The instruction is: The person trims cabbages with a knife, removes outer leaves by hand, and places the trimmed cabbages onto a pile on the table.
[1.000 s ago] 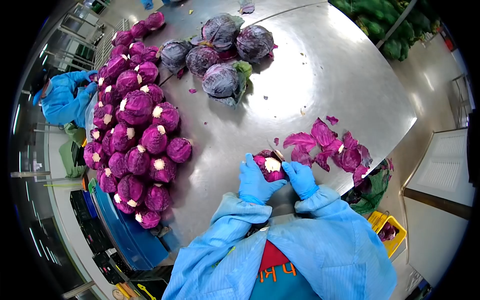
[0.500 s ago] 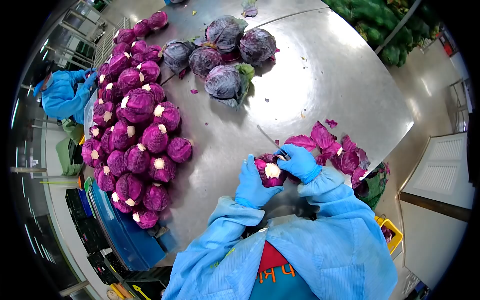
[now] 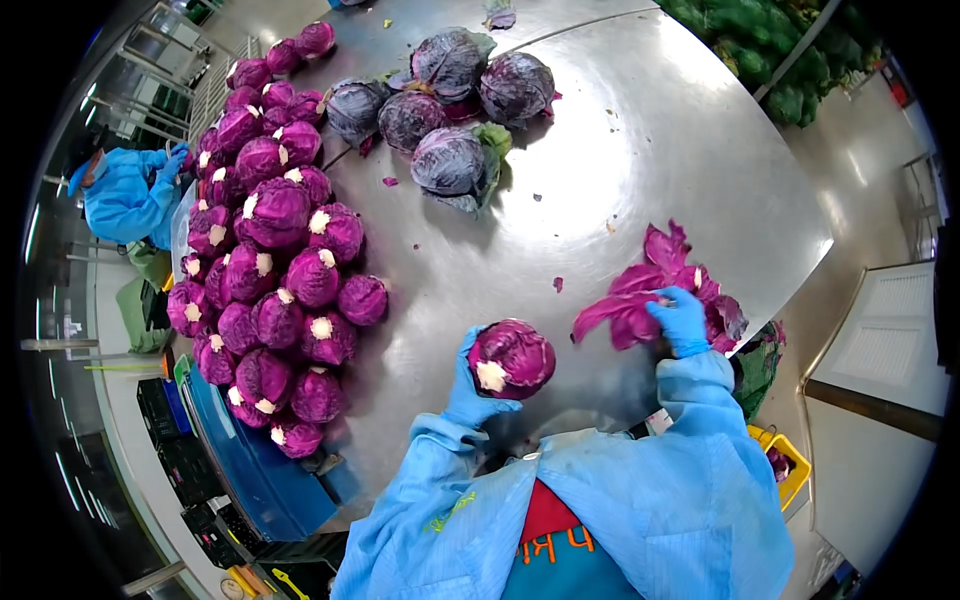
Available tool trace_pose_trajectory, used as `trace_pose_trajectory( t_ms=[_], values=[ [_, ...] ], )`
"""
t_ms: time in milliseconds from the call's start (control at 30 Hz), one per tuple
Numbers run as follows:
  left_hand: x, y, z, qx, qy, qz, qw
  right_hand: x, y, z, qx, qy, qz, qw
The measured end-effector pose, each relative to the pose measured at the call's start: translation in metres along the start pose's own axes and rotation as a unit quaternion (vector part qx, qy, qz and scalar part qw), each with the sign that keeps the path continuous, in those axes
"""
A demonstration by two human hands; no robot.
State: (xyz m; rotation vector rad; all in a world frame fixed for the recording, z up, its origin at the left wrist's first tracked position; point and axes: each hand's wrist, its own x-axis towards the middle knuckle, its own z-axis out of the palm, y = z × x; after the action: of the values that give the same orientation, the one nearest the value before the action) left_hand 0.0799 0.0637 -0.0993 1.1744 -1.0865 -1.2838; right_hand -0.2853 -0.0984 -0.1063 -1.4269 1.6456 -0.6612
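Round purple cabbage (image 3: 518, 355), gripped by the blue-gloved left hand (image 3: 466, 388), frees the blue-gloved right hand (image 3: 681, 320), grip unclear, for curled purple leaves (image 3: 628, 318)

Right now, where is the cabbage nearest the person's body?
In the head view, the cabbage is just below centre, cupped in the left hand, left of the loose purple leaves.

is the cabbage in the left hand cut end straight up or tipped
Tipped: the cabbage shows its white cut end off-centre, toward the picture's lower left.
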Motion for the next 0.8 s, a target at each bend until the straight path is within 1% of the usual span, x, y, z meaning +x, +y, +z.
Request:
trace_pose_trajectory(
  t_ms=[67,100,133,167,200,267,300,333,367,400,467,500,567,600,633,733,800],
  values=[
    [-0.003,0.026,0.015,0.008,0.071,0.001,0.997,0.004,0.035,-0.035,-0.039,0.033,0.011,0.999],
    [0.0,0.036,0.02,0.039,0.073,-0.004,0.997,-0.01,-0.005,-0.046,-0.141,0.092,-0.035,0.985],
    [0.002,0.044,0.027,0.069,0.076,-0.011,0.995,-0.025,-0.045,-0.057,-0.243,0.147,-0.078,0.956],
    [0.004,0.046,0.034,0.099,0.078,-0.02,0.992,-0.027,-0.042,-0.058,-0.239,0.175,-0.094,0.951],
    [0.007,0.043,0.042,0.11,0.075,-0.029,0.991,-0.03,-0.049,-0.056,-0.23,0.178,-0.119,0.949],
    [0.016,0.055,0.061,0.289,0.049,0.012,0.956,-0.045,-0.079,-0.035,-0.209,0.188,-0.168,0.945],
    [0.022,0.071,0.076,0.387,0.045,0.018,0.921,-0.05,-0.081,-0.018,-0.123,0.117,-0.166,0.971],
    [0.027,0.076,0.089,0.416,0.055,0.023,0.908,-0.056,-0.084,0.001,-0.034,0.046,-0.16,0.985],
    [0.029,0.081,0.098,0.43,0.058,0.015,0.901,-0.064,-0.097,0.017,0.036,-0.039,-0.077,0.996],
    [0.031,0.084,0.103,0.445,0.061,0.008,0.893,-0.071,-0.107,0.03,0.109,-0.124,0.005,0.986],
    [0.034,0.085,0.109,0.474,0.052,0.006,0.879,-0.078,-0.112,0.051,0.132,-0.166,0.053,0.976],
    [0.035,0.085,0.111,0.489,0.051,0.004,0.871,-0.077,-0.112,0.056,0.117,-0.155,0.059,0.979],
    [0.036,0.086,0.112,0.509,0.018,0.0,0.86,-0.072,-0.098,0.063,0.187,-0.173,0.081,0.964],
    [0.037,0.087,0.113,0.518,0.002,0.0,0.855,-0.068,-0.105,0.061,0.22,-0.18,0.091,0.954],
    [0.038,0.092,0.117,0.52,-0.005,-0.025,0.854,-0.067,-0.112,0.052,0.229,-0.202,0.119,0.945],
    [0.04,0.093,0.126,0.543,-0.016,-0.013,0.84,-0.059,-0.118,0.033,0.252,-0.257,0.187,0.914],
    [0.041,0.094,0.129,0.554,0.001,0.003,0.832,-0.049,-0.115,0.026,0.144,-0.272,0.101,0.946]
  ],
)
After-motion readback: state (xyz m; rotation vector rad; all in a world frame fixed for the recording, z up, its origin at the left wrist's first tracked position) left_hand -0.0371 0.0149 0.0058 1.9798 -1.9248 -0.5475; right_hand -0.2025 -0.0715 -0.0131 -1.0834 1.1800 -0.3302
